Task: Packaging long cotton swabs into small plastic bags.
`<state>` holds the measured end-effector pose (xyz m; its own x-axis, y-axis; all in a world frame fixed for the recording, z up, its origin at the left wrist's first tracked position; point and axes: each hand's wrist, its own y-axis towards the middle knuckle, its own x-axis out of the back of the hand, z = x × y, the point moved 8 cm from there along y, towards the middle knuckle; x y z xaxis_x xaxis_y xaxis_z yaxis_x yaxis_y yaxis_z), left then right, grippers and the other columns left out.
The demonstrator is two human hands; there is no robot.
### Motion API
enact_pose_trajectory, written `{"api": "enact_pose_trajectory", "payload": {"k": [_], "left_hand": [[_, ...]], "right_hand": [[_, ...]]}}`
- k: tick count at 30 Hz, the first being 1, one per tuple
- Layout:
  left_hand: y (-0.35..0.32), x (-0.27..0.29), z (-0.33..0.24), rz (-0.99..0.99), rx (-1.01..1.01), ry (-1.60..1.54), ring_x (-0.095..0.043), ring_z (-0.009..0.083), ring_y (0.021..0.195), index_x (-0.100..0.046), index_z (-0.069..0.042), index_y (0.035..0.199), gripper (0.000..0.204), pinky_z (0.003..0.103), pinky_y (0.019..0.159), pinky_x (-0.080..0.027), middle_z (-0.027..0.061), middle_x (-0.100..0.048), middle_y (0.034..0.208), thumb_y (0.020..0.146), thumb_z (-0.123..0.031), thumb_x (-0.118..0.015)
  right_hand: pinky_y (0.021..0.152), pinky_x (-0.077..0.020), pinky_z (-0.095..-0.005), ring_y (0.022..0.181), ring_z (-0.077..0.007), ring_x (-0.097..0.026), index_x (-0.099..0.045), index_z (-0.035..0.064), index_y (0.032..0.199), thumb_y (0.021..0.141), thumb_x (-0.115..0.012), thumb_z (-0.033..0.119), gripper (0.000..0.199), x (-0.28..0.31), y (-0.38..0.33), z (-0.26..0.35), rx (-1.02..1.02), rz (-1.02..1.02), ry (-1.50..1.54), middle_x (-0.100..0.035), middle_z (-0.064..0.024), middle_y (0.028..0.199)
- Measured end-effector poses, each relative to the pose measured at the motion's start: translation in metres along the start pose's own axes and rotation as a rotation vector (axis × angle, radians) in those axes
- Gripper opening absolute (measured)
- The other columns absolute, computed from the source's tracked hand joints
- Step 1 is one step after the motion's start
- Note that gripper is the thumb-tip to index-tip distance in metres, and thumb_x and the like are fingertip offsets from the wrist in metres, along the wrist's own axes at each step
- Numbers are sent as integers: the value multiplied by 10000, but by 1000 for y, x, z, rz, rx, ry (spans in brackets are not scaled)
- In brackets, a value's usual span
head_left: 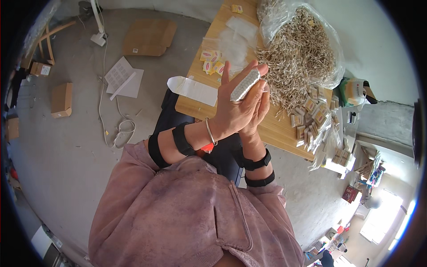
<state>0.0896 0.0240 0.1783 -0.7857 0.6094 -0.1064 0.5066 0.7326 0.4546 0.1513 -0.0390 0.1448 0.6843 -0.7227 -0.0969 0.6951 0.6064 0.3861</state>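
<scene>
A tight bundle of cotton swabs sits between my two hands, its white tips packed side by side and facing up. My left hand presses against the bundle's left side, one finger sticking up apart from it. From the right, my right hand closes on the same bundle with its thumb and fingers. The palms hide the lower part of the swabs. Just beyond my hands, a large heap of loose cotton swabs spills from a clear plastic bag onto the wooden table.
Several small yellow-and-white packets lie left of the heap near clear plastic sleeves. A white card strip rests at the table's left edge. Filled packs pile up at the right. Cardboard and a cable are on the floor.
</scene>
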Motion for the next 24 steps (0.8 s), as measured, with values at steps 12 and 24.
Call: {"api": "enact_pose_trajectory", "payload": {"k": [12, 24], "left_hand": [[-12, 2, -72, -58, -366, 285, -557, 236, 1111, -658, -86, 946, 142, 506, 1087, -119, 33, -660, 1039, 810, -117, -634], [-31, -5, -117, 52, -602, 544, -538, 209, 1146, -640, -106, 1008, 234, 536, 1088, -50, -2, -658, 1051, 778, -150, -652]], "right_hand": [[781, -431, -235, 896, -90, -503, -469, 52, 1096, 980, -395, 222, 218, -7, -13, 29, -222, -127, 337, -523, -13, 992], [757, -473, -220, 910, -77, -542, -521, 69, 1071, 972, -432, 233, 212, -4, -33, 55, -40, 35, 480, -566, 7, 1000]]}}
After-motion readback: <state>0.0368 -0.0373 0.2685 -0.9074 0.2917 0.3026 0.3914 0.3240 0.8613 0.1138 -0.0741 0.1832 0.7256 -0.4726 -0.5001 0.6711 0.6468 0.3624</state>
